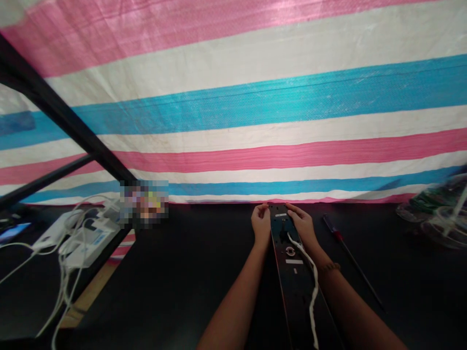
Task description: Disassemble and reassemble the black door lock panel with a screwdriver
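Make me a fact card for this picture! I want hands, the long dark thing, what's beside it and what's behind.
Left hand: at the far left edge of the long dark panel
Right hand: at the panel's far right edge
White cable: lies along the panel
Bracelet: on the right wrist
Right of panel: screwdriver-like tool
Far left: white power strip
Behind: striped sheet, pink, white and blue

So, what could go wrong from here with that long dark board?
The white cable runs along the board close to the bracelet, so it might snag there. The screwdriver lies beside the right arm; a sideways bump could roll it away.
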A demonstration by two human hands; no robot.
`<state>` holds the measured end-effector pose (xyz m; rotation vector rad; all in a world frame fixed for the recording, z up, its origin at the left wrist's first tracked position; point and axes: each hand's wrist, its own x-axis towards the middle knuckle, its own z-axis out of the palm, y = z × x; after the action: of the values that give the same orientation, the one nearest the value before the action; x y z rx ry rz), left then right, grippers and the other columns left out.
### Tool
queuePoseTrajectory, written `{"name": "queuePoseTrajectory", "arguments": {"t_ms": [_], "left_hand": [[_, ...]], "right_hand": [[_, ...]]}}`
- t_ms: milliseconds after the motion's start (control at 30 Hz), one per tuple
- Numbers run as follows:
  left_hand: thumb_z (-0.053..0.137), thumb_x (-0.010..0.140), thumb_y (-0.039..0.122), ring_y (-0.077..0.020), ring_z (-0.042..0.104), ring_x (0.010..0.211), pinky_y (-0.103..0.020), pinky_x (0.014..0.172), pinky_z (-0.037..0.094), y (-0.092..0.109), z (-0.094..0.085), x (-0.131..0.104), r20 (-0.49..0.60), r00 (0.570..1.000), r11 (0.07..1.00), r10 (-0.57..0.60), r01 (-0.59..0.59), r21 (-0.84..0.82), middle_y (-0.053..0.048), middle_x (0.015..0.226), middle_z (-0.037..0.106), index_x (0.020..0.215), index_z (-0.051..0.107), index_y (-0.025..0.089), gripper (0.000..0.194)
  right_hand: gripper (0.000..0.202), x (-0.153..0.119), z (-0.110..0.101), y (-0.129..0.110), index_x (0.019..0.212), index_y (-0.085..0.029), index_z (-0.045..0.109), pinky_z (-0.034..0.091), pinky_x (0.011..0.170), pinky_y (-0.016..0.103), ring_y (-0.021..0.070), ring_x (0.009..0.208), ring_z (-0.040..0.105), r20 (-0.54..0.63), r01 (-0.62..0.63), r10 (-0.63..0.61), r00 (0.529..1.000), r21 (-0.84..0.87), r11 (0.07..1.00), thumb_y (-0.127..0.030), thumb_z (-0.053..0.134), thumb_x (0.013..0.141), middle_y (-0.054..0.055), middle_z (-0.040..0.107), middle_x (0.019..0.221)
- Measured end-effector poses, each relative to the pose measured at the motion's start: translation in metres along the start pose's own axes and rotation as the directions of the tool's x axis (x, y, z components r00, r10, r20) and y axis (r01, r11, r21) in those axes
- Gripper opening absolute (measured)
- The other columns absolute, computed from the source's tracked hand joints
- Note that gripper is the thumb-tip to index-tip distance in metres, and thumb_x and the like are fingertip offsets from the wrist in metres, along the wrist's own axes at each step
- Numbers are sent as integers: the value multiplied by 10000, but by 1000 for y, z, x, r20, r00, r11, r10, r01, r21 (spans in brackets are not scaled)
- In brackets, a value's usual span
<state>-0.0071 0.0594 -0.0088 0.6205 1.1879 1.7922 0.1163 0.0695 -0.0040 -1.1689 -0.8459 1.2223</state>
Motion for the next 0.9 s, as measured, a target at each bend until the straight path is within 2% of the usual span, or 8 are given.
{"name": "queuePoseTrajectory", "arguments": {"t_ms": [133, 233, 433, 600, 700, 800, 900], "left_hand": [[727, 697, 208, -180, 637, 836, -317, 860, 479, 0, 0, 0, 6, 1000, 1000, -5, 4, 6, -23, 821, 670, 791, 646, 178, 128], [712, 716, 214, -173, 625, 822, -307, 844, 471, 1, 2, -1, 6, 1000, 1000, -10, 10, -2, -19, 819, 662, 802, 636, 183, 119], [685, 786, 318, -149, 617, 808, -272, 793, 469, 3, 2, -2, 37, 998, 994, -55, 58, -91, 11, 858, 639, 926, 589, 214, 199], [756, 740, 385, -156, 646, 853, -278, 818, 487, 7, 4, -7, 142, 983, 974, -116, 141, -178, 16, 925, 662, 993, 574, 231, 348], [748, 735, 465, -193, 679, 868, -318, 830, 511, 12, 8, -12, 240, 956, 950, -166, 221, -223, -5, 919, 694, 1049, 586, 222, 429], [734, 734, 514, -241, 698, 947, -362, 880, 518, 19, 11, -17, 318, 926, 922, -204, 291, -254, -52, 972, 725, 1083, 618, 194, 487], [740, 736, 521, -269, 697, 1027, -394, 932, 513, 26, 12, -24, 357, 906, 902, -227, 334, -274, -79, 1073, 737, 1191, 628, 208, 563]], "right_hand": [[434, -3, 2, -1, 975, -139, 792, 542, 650, 336, 221, 701, 685, 0, 7, -7, 1000, 2, 1000, -371, 767, 610, 70, 779, 848], [390, -5, 4, -4, 947, -160, 791, 550, 691, 341, 250, 787, 701, 8, 23, -23, 1000, 13, 1000, -384, 753, 629, 73, 782, 880], [423, -5, 6, -8, 943, -172, 777, 543, 783, 361, 290, 923, 699, 61, 30, -31, 998, 21, 999, -486, 736, 661, 73, 785, 898], [523, -8, 7, -12, 977, -159, 769, 538, 826, 365, 287, 922, 702, 152, 8, -15, 988, 40, 999, -578, 739, 666, 66, 781, 884], [549, -11, 8, -15, 990, -145, 766, 546, 807, 368, 289, 912, 704, 157, -9, -3, 988, 77, 997, -584, 749, 660, 64, 780, 871], [545, -16, 9, -20, 1005, -149, 769, 550, 808, 372, 293, 921, 705, 169, -16, -4, 986, 113, 993, -571, 760, 659, 61, 781, 893], [495, -22, 11, -25, 1018, -175, 778, 547, 836, 372, 295, 976, 697, 181, 13, -33, 983, 109, 994, -565, 722, 718, 50, 781, 909]]}}
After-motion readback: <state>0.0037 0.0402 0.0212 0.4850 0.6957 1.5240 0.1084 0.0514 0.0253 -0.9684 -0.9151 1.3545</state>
